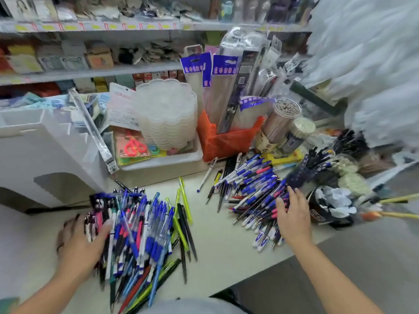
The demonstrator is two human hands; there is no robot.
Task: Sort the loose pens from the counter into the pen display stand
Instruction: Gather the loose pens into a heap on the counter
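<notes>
Two heaps of loose pens lie on the pale counter (217, 252). The left heap (140, 236) mixes blue, pink, black and green pens. My left hand (79, 243) lies on its left side, fingers spread over several pens, blurred by motion. The right heap (254, 191) is mostly blue-and-white pens. My right hand (292, 218) rests flat on its right edge, fingers apart. Dark cups of upright pens (317, 166) stand at the right, blurred; this looks like the pen display stand.
A white storage box (45, 155) stands at the left. Behind the pens are a white tray (163, 159) with scissors and stacked clear lids, an orange bin (226, 141) of packaged goods and two clear tubs (283, 123). Shelves line the back. The counter edge drops off at lower right.
</notes>
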